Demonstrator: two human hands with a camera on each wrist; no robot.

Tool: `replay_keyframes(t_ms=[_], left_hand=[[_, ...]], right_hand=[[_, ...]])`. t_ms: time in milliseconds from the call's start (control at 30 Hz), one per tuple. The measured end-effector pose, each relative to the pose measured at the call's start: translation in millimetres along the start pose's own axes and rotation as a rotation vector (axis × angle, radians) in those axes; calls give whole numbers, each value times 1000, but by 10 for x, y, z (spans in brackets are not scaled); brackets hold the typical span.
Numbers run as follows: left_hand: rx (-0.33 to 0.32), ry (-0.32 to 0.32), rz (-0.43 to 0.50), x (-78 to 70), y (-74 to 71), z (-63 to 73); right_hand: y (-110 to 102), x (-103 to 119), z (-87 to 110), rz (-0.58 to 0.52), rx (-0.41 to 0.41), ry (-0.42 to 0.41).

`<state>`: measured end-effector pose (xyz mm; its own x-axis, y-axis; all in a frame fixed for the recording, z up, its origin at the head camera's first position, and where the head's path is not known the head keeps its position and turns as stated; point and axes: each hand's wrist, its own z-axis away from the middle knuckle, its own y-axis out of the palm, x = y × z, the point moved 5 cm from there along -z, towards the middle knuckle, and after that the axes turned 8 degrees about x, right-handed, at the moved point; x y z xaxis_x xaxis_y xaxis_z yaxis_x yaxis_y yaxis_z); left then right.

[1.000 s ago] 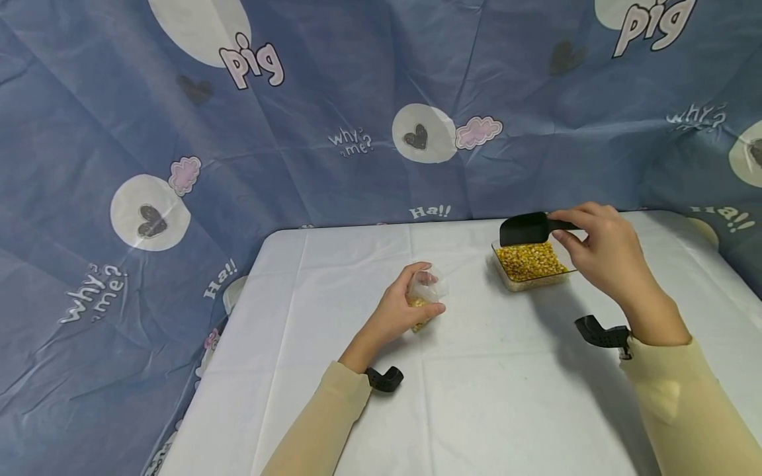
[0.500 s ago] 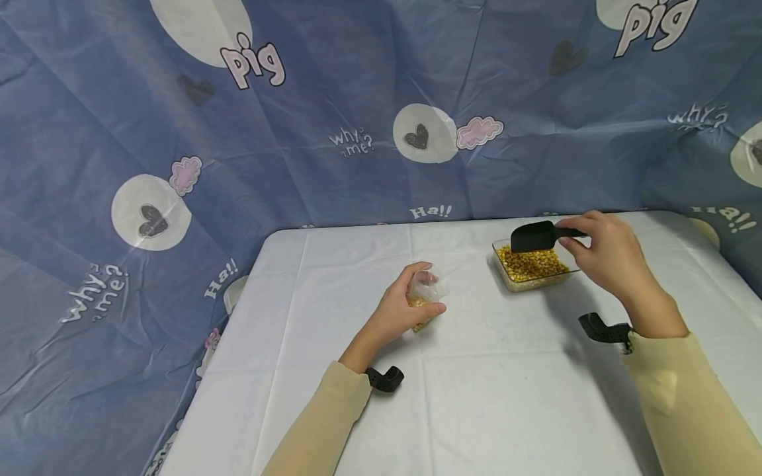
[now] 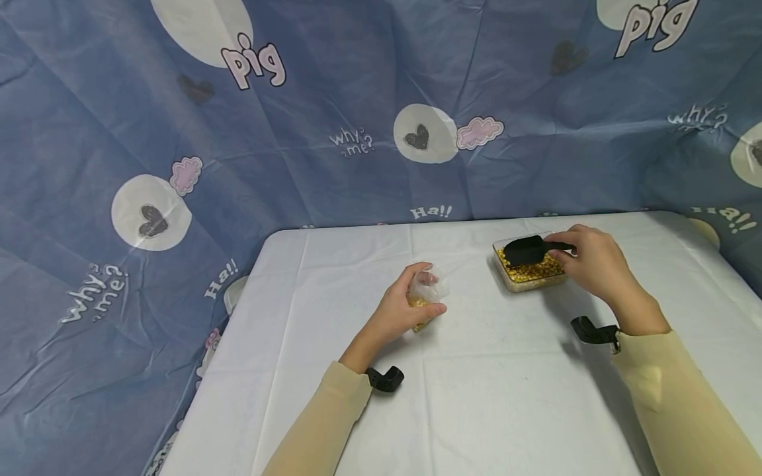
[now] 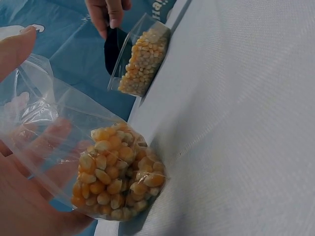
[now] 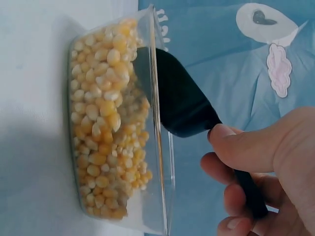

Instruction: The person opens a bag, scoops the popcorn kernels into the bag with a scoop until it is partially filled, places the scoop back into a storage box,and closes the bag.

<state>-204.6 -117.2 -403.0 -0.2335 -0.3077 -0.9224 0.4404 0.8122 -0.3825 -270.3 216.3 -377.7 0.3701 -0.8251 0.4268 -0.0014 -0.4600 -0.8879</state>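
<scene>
Presently, right of centre in the head view, the right hand (image 3: 598, 268) gripped a black scoop (image 3: 525, 251), its tip inside a clear rectangular container (image 3: 530, 285) of yellow corn kernels (image 5: 103, 110); mid-frame, the left hand (image 3: 394, 307) curled round a clear plastic bag (image 3: 430, 289). Overloading or tilting the scoop risked spills.

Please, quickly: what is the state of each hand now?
Left hand: holding the clear bag of corn kernels.
Right hand: holding the black scoop.

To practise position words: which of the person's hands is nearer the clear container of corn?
Right. The right hand is at the clear container's right end, holding the scoop; the left hand is farther off, to its left.
</scene>
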Motion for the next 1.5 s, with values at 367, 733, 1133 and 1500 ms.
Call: replay_keyframes(t_ms=[367, 733, 1133, 1500], left_hand=[[-3, -11, -2, 17, 4, 16], [2, 7, 12, -1, -1, 21], [-14, 0, -20, 324, 5, -90], [-21, 11, -22, 299, 13, -86]], right_hand=[[34, -115, 15, 6, 61, 66], [4, -187, 39, 37, 67, 89], [-215, -179, 115, 93, 40, 84], [-315, -113, 165, 177, 26, 144]])
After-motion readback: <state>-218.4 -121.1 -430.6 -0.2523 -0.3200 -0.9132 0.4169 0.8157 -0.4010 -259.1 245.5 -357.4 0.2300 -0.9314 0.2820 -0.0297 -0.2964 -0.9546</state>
